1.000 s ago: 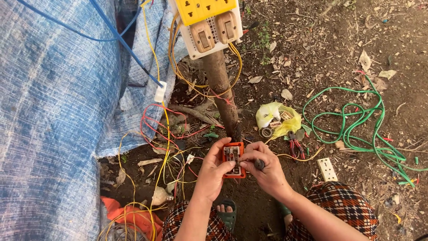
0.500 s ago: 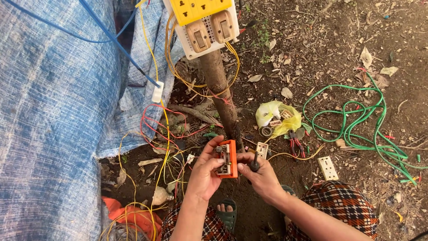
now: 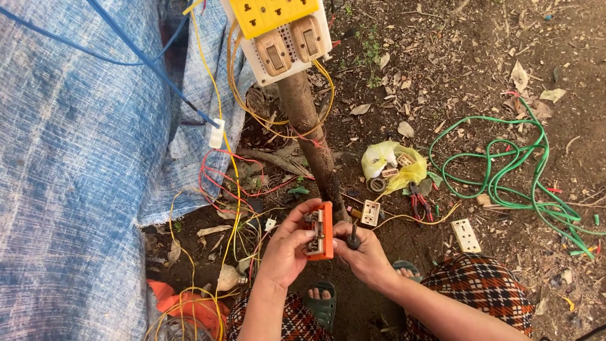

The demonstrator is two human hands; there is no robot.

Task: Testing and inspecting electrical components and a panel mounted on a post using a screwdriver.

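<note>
Two hands meet at lower centre of the head view. Left hand [image 3: 287,249] is clamped on an orange switch box [image 3: 320,231], held on edge w/ its open side toward the palm, thumb and fingers pinching top and bottom. Right hand [image 3: 366,259] is closed round a small screwdriver [image 3: 353,239]; dark handle pokes up from the fist, just beside the box's right edge. Tip hidden, can't tell if it touches.

Behind the box a wooden post [image 3: 309,136] runs to upper centre, carrying a yellow socket panel [image 3: 274,14] on a white board. Blue tarp [image 3: 76,158] fills the left side. Yellow, red wires tangle at centre-left. Green cable coil [image 3: 505,167] lies on dirt at right; yellow plastic bag [image 3: 394,165] near the post; white socket plate [image 3: 466,235] at lower right. Checked trousers, green sandals at bottom edge.
</note>
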